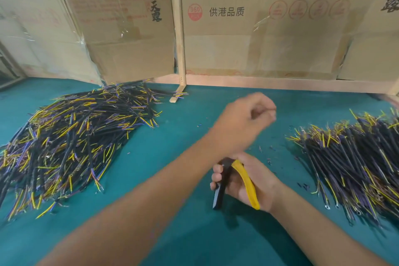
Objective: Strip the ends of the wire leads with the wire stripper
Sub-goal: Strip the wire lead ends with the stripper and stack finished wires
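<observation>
The right hand [248, 181] grips the wire stripper [235, 181] over the tabletop [183, 136] — the blurred left hand [246, 119], fingers curled, crosses above it toward the wire pile [356, 157] on the right.

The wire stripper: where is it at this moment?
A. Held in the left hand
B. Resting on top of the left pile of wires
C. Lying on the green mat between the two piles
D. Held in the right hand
D: the right hand grips the black and yellow handles of the wire stripper, while the left hand is curled above it, away from the tool.
</observation>
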